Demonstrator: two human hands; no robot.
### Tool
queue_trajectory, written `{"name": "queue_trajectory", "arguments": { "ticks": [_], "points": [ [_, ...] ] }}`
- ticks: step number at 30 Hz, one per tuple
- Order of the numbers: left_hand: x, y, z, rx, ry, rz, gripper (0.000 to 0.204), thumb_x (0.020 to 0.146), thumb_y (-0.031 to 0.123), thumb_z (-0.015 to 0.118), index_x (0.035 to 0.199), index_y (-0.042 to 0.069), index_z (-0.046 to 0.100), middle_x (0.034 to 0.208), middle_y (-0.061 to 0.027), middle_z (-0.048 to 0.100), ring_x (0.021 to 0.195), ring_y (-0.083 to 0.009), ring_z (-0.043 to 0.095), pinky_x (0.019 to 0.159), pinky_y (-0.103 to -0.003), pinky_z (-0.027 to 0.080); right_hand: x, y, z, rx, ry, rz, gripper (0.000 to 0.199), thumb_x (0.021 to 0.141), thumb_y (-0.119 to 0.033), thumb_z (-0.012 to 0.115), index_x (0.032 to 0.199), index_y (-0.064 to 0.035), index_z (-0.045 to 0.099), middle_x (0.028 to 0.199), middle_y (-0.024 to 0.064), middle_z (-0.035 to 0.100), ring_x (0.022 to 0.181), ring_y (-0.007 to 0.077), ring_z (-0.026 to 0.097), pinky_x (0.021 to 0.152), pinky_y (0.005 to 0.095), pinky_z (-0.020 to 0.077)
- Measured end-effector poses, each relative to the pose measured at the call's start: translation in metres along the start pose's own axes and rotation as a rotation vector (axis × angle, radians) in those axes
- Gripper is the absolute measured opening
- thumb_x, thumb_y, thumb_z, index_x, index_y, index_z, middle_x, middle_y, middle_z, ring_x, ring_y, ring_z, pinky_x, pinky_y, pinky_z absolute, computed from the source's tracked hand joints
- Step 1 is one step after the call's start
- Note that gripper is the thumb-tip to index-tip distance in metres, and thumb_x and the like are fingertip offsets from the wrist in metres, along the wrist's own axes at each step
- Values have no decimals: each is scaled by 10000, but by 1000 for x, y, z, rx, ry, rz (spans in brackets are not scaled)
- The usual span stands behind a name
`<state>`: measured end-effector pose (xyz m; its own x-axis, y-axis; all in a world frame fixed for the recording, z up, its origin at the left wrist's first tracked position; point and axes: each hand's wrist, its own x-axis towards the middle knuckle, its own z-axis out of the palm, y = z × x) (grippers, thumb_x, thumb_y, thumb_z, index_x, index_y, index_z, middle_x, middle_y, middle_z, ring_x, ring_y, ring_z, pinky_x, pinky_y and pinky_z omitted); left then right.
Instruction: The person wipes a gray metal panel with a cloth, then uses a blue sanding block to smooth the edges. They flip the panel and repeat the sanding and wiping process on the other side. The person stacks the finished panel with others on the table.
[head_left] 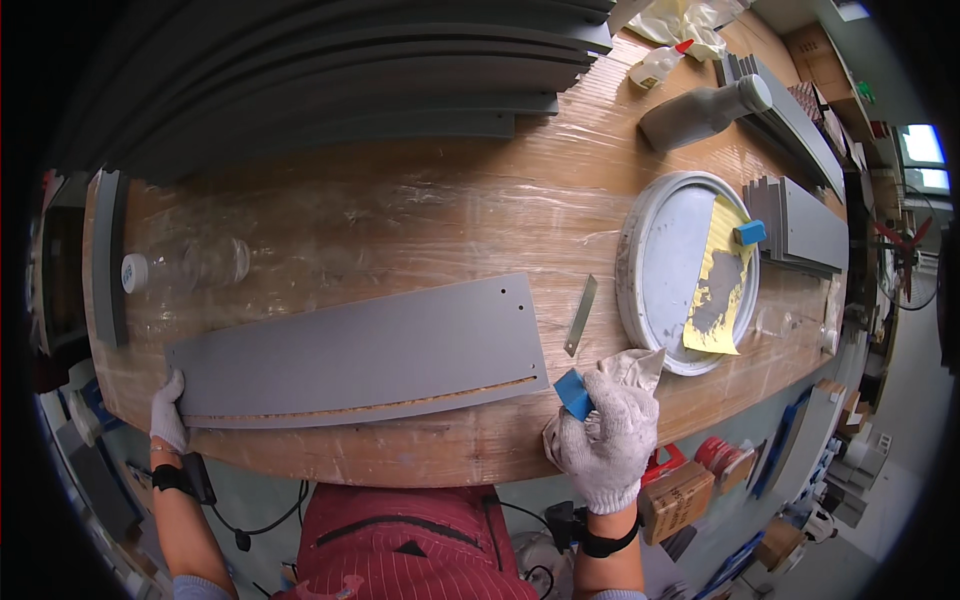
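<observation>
1. Grey panel (350, 345) laid flat along the desk's (400, 220) near edge, probably for easy reach, its long axis running left to right, right end angled slightly away
2. Left end steadied, it seems, by the left hand (170, 412); whether it is pinched cannot be told
3. Blue block (573, 394) pinched by the right hand (608, 428), just beside the panel's right end

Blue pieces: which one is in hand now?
The blue piece in the right hand, by the right end of the grey board. The other blue piece sits at the right rim of the round lid, touched by neither hand.
</observation>
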<state>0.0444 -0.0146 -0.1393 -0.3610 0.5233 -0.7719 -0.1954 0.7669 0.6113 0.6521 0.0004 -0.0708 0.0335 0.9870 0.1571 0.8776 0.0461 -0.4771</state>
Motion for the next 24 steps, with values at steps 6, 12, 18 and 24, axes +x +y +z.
{"name": "queue_trajectory", "arguments": {
  "ticks": [6, 12, 18, 24],
  "points": [
    [2, 0, -3, 27, 29, 9, 531, 994, 373, 628, 1374, 10, 557, 1251, -98, 658, 1116, -236, 641, 1012, -374, 498, -15, 20, 12, 218, 89, 214, 413, 751, -5, 739, 1162, -15, 698, 981, 111, 696, 931, 269, 653, 877, 386, 519],
    [2, -2, -2, 36, 35, 55, 520, 992, 351, 636, 1364, -5, 563, 1244, -92, 658, 1109, -222, 638, 1007, -351, 498, -1, 18, 13, 373, -102, 395, 411, 829, -85, 766, 1209, 44, 672, 1013, 120, 689, 890, 207, 657, 818, 331, 526],
    [2, -5, -1, 47, 64, 91, 524, 988, 343, 646, 1362, -13, 563, 1233, -95, 657, 1104, -215, 633, 992, -341, 502, 34, 19, 33, 426, -82, 446, 422, 860, -131, 772, 1233, 40, 669, 1060, 141, 711, 933, 209, 682, 855, 330, 539],
    [4, -8, -3, 13, 90, 91, 521, 982, 325, 661, 1353, -28, 562, 1208, -101, 662, 1069, -212, 644, 964, -330, 511, 79, 29, 64, 469, -63, 407, 432, 859, -147, 773, 1237, 36, 669, 1056, 145, 727, 912, 194, 706, 817, 313, 561]
  ]
}}
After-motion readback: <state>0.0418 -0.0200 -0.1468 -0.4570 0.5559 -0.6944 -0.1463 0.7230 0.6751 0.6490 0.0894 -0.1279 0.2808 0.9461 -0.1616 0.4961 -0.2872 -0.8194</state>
